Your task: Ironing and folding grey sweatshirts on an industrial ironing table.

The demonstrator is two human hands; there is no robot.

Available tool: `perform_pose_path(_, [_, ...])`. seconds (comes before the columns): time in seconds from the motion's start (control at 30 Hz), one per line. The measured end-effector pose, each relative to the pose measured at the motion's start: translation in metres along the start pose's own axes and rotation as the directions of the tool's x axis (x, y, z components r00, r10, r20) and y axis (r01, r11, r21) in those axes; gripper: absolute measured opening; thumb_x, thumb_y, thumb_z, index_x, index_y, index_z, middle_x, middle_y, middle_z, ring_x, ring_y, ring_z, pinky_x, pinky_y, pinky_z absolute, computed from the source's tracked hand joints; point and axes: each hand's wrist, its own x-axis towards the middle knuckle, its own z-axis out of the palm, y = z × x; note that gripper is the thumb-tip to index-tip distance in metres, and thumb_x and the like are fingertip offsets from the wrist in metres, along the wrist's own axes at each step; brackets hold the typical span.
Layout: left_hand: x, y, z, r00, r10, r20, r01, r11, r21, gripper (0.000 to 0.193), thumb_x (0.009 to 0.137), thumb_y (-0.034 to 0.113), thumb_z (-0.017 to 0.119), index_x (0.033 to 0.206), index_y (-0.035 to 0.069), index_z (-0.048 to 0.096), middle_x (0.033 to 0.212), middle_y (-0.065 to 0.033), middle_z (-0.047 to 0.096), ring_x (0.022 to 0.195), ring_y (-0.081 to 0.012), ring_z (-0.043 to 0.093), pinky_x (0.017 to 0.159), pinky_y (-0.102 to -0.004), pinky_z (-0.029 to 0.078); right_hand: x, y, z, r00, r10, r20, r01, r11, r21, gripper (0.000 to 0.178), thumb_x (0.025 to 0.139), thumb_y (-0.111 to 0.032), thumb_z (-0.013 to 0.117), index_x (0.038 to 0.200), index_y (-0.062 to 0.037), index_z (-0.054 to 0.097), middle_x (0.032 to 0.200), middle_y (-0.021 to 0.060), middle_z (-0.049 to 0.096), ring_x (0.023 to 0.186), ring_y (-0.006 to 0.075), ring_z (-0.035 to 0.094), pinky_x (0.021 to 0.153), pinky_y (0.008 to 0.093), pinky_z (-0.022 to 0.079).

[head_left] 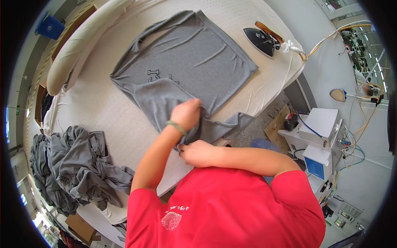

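A grey sweatshirt (202, 53) with dark lettering on its chest lies spread on the pale padded ironing table (124, 120). Its hem points to the far right, and its near part is bunched and folded over some of the lettering. My left hand (186, 113), with a green band at the wrist, is closed on the bunched cloth. Closer to my body, my right hand (198, 153) pinches the sweatshirt near the table's front edge. A loose length of grey cloth trails to the right of my hands.
An iron (260, 40) stands at the table's far right, its hose and cord running right. Grey garments are heaped (78, 165) at the left. A long padded arm (82, 39) rises at the far left. White equipment boxes (320, 126) stand to the right.
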Motion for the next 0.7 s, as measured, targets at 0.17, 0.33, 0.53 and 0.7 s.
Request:
perform_pose_path(0.17, [-0.113, -0.03, -0.085, 0.703, -0.488, -0.517, -0.101, 0.652, -0.752, 0.024, 0.094, -0.001, 0.067, 0.118, 0.002, 0.069, 0.108, -0.0003, 0.069, 0.088, -0.007, 0.06, 0.072, -0.0207, 0.046, -0.086, -0.06, -0.198, 0.771, -0.174, -0.612, 0.558, 0.649, 0.518, 0.013, 0.101, -0.02, 0.066, 0.108, -0.0106, 0.071, 0.098, 0.0083, 0.073, 0.078, 0.0291, 0.072, 0.069, 0.037, 0.058])
perform_pose_path(0.33, [-0.241, -0.062, -0.086, 0.021, -0.535, -0.844, 0.034, 0.844, -0.534, 0.022, 0.095, 0.002, 0.065, 0.117, 0.003, 0.068, 0.107, -0.0088, 0.069, 0.089, -0.0153, 0.065, 0.077, -0.0292, 0.054, -0.159, -0.065, -0.25, 0.792, -0.392, -0.468, 0.581, 0.721, 0.378, 0.013, 0.096, -0.015, 0.063, 0.099, -0.0034, 0.067, 0.087, 0.0109, 0.071, 0.07, 0.0295, 0.07, 0.068, 0.0387, 0.056])
perform_pose_path(0.53, [-0.309, -0.047, 0.058, -0.126, -0.972, -0.199, -0.344, 0.231, -0.91, 0.016, 0.101, 0.013, 0.064, 0.115, 0.005, 0.065, 0.101, -0.0081, 0.07, 0.097, -0.0234, 0.068, 0.091, -0.0423, 0.058, -0.277, 0.002, -0.258, 0.732, -0.58, -0.357, 0.681, 0.643, 0.352, 0.021, 0.086, -0.015, 0.068, 0.103, -0.0033, 0.072, 0.082, 0.009, 0.072, 0.062, 0.0238, 0.068, 0.056, 0.0344, 0.051])
perform_pose_path(0.7, [-0.11, 0.167, 0.138, 0.144, -0.98, 0.134, -0.227, -0.165, -0.96, 0.022, 0.104, 0.022, 0.066, 0.117, 0.004, 0.064, 0.111, -0.0123, 0.072, 0.11, -0.0277, 0.069, 0.093, -0.0454, 0.059, -0.284, 0.025, -0.3, 0.767, -0.586, -0.262, 0.642, 0.704, 0.303, 0.032, 0.077, -0.015, 0.072, 0.106, -0.0031, 0.076, 0.077, 0.0074, 0.072, 0.056, 0.0191, 0.066, 0.046, 0.0309, 0.046])
